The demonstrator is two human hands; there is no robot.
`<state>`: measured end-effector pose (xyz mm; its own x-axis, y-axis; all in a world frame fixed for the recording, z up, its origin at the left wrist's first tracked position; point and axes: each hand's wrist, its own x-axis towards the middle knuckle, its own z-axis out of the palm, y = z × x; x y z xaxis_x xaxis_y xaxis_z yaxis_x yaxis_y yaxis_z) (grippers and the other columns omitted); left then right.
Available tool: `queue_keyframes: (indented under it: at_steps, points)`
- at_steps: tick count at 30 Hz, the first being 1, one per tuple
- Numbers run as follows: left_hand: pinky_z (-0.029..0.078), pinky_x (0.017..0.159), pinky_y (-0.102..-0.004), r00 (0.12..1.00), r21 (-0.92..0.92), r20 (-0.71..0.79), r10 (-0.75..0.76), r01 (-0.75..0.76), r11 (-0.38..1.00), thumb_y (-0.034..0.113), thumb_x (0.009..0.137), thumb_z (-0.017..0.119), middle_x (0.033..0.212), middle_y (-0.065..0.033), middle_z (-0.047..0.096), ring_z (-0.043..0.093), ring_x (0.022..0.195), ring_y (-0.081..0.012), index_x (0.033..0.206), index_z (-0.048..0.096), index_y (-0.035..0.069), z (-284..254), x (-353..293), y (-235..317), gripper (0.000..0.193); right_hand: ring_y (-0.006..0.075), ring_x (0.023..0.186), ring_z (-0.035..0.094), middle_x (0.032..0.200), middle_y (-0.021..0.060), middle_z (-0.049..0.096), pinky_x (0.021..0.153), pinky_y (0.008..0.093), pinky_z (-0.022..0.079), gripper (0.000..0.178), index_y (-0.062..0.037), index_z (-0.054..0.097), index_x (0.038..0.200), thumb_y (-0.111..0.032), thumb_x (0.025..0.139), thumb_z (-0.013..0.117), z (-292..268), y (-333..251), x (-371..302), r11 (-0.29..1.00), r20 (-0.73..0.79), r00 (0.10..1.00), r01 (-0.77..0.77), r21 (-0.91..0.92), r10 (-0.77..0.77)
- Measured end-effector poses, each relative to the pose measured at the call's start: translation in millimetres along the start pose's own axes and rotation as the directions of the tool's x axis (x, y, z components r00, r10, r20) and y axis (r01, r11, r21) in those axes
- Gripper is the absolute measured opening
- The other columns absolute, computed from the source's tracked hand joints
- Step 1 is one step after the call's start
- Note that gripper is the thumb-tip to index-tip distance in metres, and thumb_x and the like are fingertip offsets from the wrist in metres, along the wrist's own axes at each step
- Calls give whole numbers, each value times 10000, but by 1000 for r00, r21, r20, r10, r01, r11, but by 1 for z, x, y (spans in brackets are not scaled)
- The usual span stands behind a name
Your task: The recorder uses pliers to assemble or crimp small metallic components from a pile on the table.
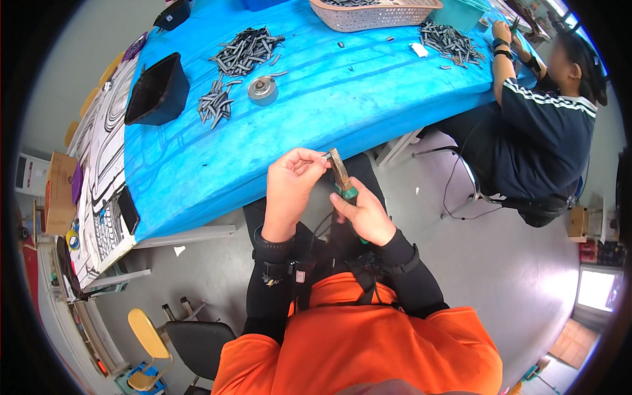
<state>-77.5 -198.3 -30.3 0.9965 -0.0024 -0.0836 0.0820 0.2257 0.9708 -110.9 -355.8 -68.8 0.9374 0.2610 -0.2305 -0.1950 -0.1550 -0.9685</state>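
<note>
My left hand point(289, 191) is raised just off the table's near edge, its thumb and fingers pinched on a small dark ribbed strip point(326, 157). Wrapped around green-handled pliers point(340, 172) is my right hand point(370, 216). The metal head of the pliers points up and meets the end of the strip, close to my left fingertips. Whether the jaws bite on it is too small to tell. On the table lie a big pile of dark grey strips point(240, 51) and a smaller one point(215, 103), beside a round metal tin point(263, 90).
A blue cloth covers the table point(316, 112). On it stand a black bin point(158, 90), a beige basket point(368, 18) and a teal bin point(463, 14). Another pile of strips point(454, 45) lies near a seated co-worker point(550, 125) at the right. A black chair point(201, 345) stands behind me.
</note>
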Motion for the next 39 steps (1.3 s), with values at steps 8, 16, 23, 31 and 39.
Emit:
queue_keyframes:
  at_steps: [8,16,23,31,39]
  points:
    - [497,779,-243,994,-6,106,11,-11,1000,37,871,625,895,-75,667,632,837,-114,918,616,-13,7,13,0,70,175,729,572,756,98,590,686,323,441,222,-26,518,960,-222,905,606,-12,5,4,993,20,997,-73,89,71]
    - [508,695,-239,997,-98,75,20,-13,995,63,879,641,902,-114,682,656,786,-151,939,604,9,30,38,-4,89,109,944,554,1001,37,626,855,254,419,208,-28,519,1097,-96,909,576,-51,18,-16,918,-93,995,20,396,18]
    - [506,710,-239,965,-55,40,259,-256,965,28,849,670,887,-104,682,656,808,-147,927,625,-7,62,64,-1,96,127,960,580,995,53,638,751,238,433,215,-48,517,1100,-135,915,582,-80,59,-32,922,-180,981,6,387,69]
    - [492,846,-362,769,325,-213,602,-526,786,220,797,724,1176,-246,579,628,1001,-292,1282,449,-70,148,217,69,629,146,935,596,966,57,634,787,282,464,243,-35,519,1086,-147,894,618,-91,50,-46,920,-283,953,14,391,105]
    - [422,974,-412,679,659,734,-7,-709,252,392,802,682,1185,-280,575,540,1147,-366,1278,522,-17,174,36,25,647,207,851,584,899,119,630,780,335,443,303,15,544,1049,-154,817,642,-114,64,-31,988,-569,811,-73,133,137]
